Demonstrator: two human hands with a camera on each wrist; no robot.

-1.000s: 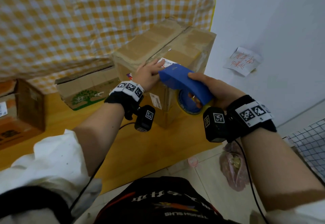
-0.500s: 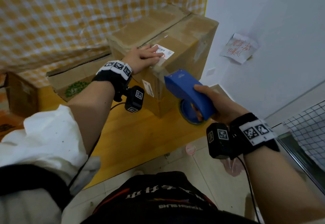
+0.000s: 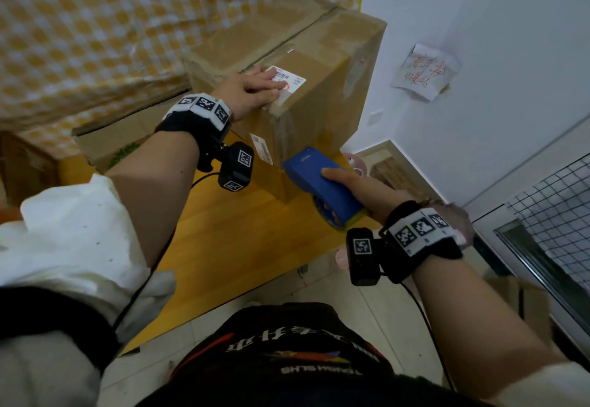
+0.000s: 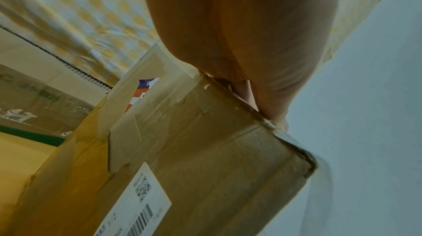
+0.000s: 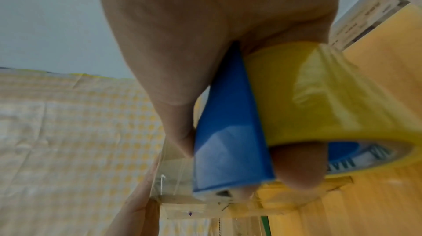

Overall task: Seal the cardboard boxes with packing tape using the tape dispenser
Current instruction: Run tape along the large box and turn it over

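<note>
A large cardboard box (image 3: 322, 65) stands on the yellow table, its top flaps closed along a centre seam. My left hand (image 3: 255, 90) lies flat on the box's near top edge, next to a white shipping label (image 3: 289, 79). The left wrist view shows the palm (image 4: 251, 41) pressing on the box's top corner (image 4: 205, 131). My right hand (image 3: 357, 183) grips the blue tape dispenser (image 3: 319, 180) low against the box's front corner. The right wrist view shows the dispenser (image 5: 230, 131) and its yellow tape roll (image 5: 319, 104), with my fingers curled round them.
A smaller cardboard box (image 3: 108, 144) with a green print lies left of the big one, and another brown box (image 3: 22, 164) sits at the far left. A checked yellow cloth (image 3: 111, 23) hangs behind. A white wall with a paper note (image 3: 421, 71) is to the right.
My right hand has drawn the dispenser from the box's top edge down its front corner to near the table. My left hand has shifted up onto the box's top by the label.
</note>
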